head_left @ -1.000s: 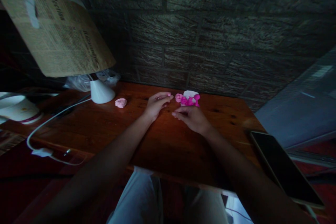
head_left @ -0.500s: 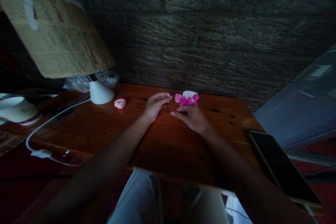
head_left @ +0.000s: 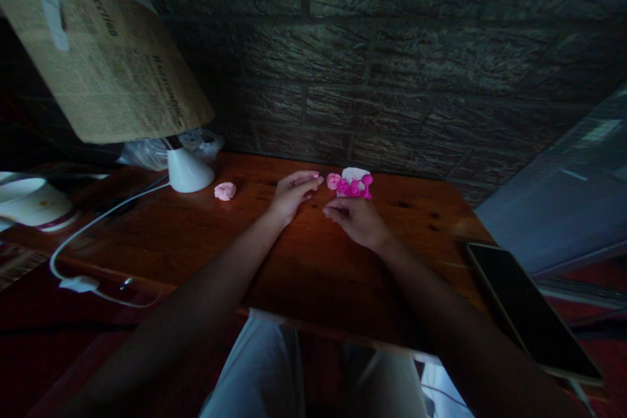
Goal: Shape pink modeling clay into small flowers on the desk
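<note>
My left hand (head_left: 292, 197) hovers over the middle of the wooden table, thumb and fingers closed around a small pink piece (head_left: 315, 176) that looks like modelling clay. Just to the right, my right hand (head_left: 360, 221) has thumb and forefinger pressed together; whatever is between them, if anything, is hidden. Beyond the right hand lie bright magenta shaped pieces (head_left: 353, 188) on a small white sheet (head_left: 353, 174). A paler pink lump (head_left: 334, 181) touches their left side. Farther left, a light pink lump (head_left: 225, 191) rests alone on the table.
A lamp (head_left: 190, 171) with a newsprint shade stands at the left, its white cord (head_left: 105, 206) trailing over the table edge. A white cup (head_left: 36, 202) is at far left. A phone (head_left: 531, 310) lies at the right edge. A stone wall (head_left: 323, 59) borders the back.
My right hand has shifted slightly right, its thumb and forefinger drawn closer together. My left hand stays nearly in place with the pink piece.
</note>
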Action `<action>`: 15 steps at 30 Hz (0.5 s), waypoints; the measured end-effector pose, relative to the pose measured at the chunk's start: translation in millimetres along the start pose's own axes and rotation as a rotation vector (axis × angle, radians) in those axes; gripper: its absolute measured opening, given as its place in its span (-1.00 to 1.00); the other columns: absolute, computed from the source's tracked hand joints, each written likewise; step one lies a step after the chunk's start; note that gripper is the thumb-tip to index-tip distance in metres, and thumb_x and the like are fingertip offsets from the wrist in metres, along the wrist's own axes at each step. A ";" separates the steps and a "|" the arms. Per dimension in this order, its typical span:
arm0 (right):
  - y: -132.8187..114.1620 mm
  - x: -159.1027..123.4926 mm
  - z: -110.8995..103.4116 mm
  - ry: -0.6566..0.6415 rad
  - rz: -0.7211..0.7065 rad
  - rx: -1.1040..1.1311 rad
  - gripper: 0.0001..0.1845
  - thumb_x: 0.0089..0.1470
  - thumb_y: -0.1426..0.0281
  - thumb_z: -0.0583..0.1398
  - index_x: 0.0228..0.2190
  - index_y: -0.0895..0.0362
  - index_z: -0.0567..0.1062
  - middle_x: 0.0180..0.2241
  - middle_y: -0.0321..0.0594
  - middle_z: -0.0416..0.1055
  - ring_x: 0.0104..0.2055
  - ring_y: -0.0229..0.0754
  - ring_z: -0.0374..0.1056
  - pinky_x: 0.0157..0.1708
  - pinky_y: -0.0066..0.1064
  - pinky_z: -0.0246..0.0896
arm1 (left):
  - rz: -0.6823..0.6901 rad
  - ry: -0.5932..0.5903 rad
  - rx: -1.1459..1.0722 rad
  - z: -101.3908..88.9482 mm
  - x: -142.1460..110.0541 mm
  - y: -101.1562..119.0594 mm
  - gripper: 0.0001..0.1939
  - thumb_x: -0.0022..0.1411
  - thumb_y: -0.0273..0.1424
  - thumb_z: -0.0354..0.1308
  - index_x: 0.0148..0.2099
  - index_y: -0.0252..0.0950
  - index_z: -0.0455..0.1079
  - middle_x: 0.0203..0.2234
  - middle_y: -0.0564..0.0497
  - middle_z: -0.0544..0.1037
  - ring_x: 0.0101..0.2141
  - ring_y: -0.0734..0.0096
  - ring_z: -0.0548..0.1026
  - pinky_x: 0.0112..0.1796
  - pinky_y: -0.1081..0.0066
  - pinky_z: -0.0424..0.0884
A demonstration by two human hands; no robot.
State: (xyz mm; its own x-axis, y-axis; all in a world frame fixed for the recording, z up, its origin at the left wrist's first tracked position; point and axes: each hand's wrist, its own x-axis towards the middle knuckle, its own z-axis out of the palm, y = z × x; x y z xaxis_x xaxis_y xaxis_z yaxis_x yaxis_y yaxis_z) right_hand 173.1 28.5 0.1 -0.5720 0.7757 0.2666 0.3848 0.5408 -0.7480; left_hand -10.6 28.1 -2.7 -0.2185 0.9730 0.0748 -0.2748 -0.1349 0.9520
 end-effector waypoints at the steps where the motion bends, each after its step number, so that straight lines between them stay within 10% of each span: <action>1: -1.1 -0.6 1.0 -0.010 -0.002 -0.010 -0.78 0.26 0.35 0.25 -0.39 0.14 0.65 -0.43 -0.22 0.60 -0.42 -0.22 0.43 -0.32 -0.37 0.28 | 0.001 -0.001 -0.004 0.2 -0.2 0.2 -0.68 -0.14 -0.34 0.55 -0.27 -0.26 0.62 -0.36 -0.02 0.65 -0.35 0.44 0.50 -0.38 0.47 0.28; 15: -4.6 -0.4 -0.3 -0.026 0.013 0.076 -0.92 0.15 0.42 0.36 -0.40 0.13 0.66 -0.36 -0.20 0.65 -0.33 -0.19 0.51 -0.23 -0.35 0.35 | 0.005 -0.015 -0.007 -2.8 1.9 -3.2 -0.65 -0.13 -0.33 0.55 -0.25 -0.26 0.63 -0.30 -0.06 0.68 -0.33 0.42 0.53 -0.39 0.47 0.30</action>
State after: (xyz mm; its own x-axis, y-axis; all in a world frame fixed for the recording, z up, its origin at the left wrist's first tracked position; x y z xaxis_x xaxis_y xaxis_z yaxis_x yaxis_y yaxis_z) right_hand 171.8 25.8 3.6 -0.5861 0.7733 0.2417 0.3366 0.5038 -0.7955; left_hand -12.8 29.8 -6.4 -0.2061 0.9749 0.0838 -0.2801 -0.1409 0.9496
